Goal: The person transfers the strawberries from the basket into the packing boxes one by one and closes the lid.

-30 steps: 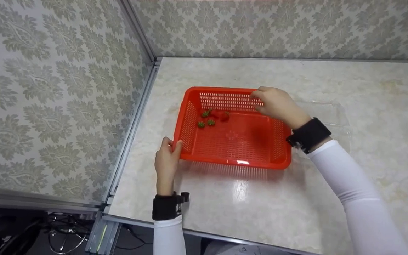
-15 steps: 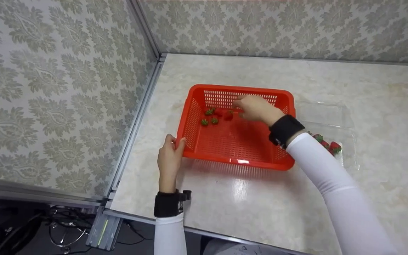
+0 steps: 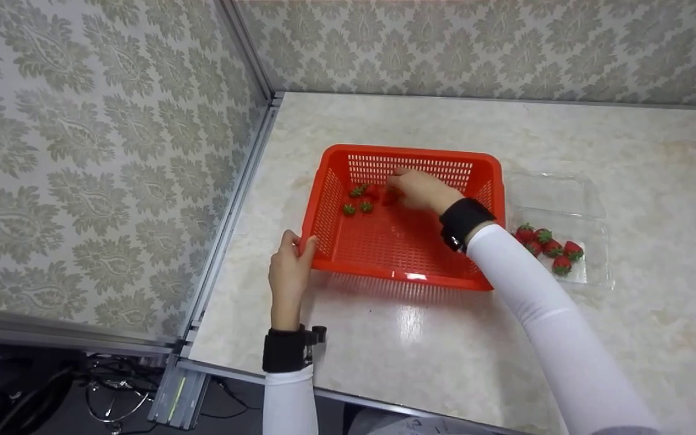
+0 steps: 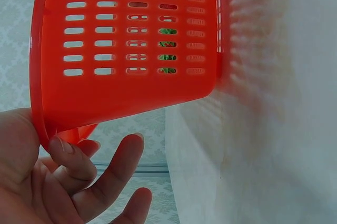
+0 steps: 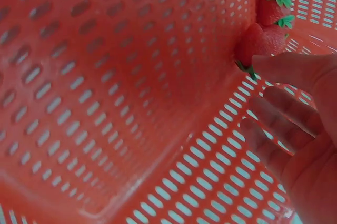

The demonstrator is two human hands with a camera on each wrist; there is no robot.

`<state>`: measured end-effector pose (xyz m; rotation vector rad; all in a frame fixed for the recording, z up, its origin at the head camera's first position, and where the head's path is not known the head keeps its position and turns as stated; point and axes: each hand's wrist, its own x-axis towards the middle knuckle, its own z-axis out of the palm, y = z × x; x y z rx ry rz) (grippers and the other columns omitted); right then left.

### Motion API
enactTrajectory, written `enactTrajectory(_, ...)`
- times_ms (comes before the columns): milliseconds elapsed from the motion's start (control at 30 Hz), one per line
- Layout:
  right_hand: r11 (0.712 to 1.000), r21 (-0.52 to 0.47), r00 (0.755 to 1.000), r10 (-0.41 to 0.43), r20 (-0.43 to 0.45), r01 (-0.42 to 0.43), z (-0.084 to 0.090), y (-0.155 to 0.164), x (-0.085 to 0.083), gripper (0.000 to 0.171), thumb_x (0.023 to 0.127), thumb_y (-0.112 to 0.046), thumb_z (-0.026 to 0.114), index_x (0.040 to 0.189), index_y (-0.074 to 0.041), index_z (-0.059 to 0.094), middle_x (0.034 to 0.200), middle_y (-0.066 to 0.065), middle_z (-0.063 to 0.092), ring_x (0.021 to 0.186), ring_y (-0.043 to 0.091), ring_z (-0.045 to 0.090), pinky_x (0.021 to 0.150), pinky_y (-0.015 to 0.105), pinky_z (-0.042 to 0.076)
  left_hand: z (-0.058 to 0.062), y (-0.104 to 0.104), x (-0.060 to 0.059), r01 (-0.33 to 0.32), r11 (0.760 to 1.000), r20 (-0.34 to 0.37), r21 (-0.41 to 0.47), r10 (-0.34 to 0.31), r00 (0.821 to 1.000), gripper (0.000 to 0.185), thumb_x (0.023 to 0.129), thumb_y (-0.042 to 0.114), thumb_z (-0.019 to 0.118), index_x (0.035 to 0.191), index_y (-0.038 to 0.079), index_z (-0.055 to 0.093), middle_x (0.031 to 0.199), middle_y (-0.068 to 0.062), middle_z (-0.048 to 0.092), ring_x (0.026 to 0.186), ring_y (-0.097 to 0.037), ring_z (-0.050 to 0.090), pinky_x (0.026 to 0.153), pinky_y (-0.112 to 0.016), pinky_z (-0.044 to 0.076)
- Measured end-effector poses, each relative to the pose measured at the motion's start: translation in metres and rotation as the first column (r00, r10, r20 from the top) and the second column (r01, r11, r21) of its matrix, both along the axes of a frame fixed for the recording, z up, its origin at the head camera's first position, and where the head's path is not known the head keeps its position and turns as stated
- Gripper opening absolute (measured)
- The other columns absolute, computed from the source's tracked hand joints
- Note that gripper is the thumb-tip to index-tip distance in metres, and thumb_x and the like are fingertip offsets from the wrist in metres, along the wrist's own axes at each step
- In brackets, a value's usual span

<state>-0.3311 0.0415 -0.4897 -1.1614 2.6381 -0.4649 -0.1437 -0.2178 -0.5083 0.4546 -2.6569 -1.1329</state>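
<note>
A red plastic basket with slotted walls stands on the table. My left hand grips its near left corner, thumb and finger on the rim; the other fingers spread loosely below in the left wrist view. Inside the basket, my right hand reaches toward the far left. Its fingertips meet a strawberry close to the green leaves, and the lower fingers are loosely bent without anything in them. Several more strawberries lie beyond that one along the basket wall. The head view has the touched strawberry mostly covered by the hand.
Right of the basket lies an open clear plastic box, its lid folded back. Several strawberries sit in it. A patterned wall runs behind the table, and a patterned panel stands at the left.
My right hand has moved from the basket's far right rim leftward and down to the strawberry. The strawberries in the clear box have come into sight. My left hand keeps its grip.
</note>
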Motion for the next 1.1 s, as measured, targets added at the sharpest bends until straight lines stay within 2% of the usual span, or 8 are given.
enactTrajectory(200,0.999,0.031,0.999,-0.020,0.046,0.019,-0.015,-0.006,0.000,0.033,0.090,0.000,0.067,0.123,-0.002,0.064,0.122,0.019,0.059,0.110,0.037,0.059,0.096,0.049,0.047,0.001,0.001,0.000,0.002,1.000,-0.008,0.001,-0.002,1.000,0.030,0.099,0.033,0.065,0.090,0.009,0.050,0.059,0.003,0.037,0.052,-0.016,0.036,0.050,-0.032,0.027)
enactTrajectory(400,0.997,0.072,1.000,0.003,0.009,-0.004,-0.022,-0.011,0.000,0.028,0.090,0.000,0.064,0.119,-0.003,0.064,0.118,0.020,0.057,0.102,0.037,0.062,0.090,0.049,0.049,0.000,0.001,0.000,-0.001,1.000,-0.016,0.009,0.001,1.000,0.029,0.098,0.031,0.066,0.091,0.008,0.051,0.058,0.003,0.037,0.051,-0.015,0.036,0.049,-0.031,0.027)
enactTrajectory(867,0.998,0.056,0.999,0.021,-0.029,-0.019,-0.020,-0.015,0.000,0.018,0.096,-0.003,0.063,0.114,-0.002,0.066,0.112,0.020,0.060,0.100,0.037,0.062,0.088,0.050,0.050,0.000,0.000,0.000,-0.011,1.000,-0.015,0.022,0.011,1.000,0.028,0.099,0.031,0.065,0.091,0.008,0.052,0.059,0.002,0.037,0.052,-0.015,0.037,0.050,-0.031,0.028)
enactTrajectory(1100,0.998,0.061,0.999,0.032,0.006,-0.032,-0.014,-0.008,0.001,0.028,0.094,-0.002,0.067,0.121,-0.005,0.068,0.110,0.019,0.064,0.103,0.037,0.062,0.090,0.049,0.049,0.001,0.000,0.001,-0.008,1.000,-0.011,0.027,0.009,1.000,0.028,0.099,0.032,0.065,0.091,0.008,0.052,0.059,0.002,0.038,0.052,-0.016,0.038,0.050,-0.031,0.028)
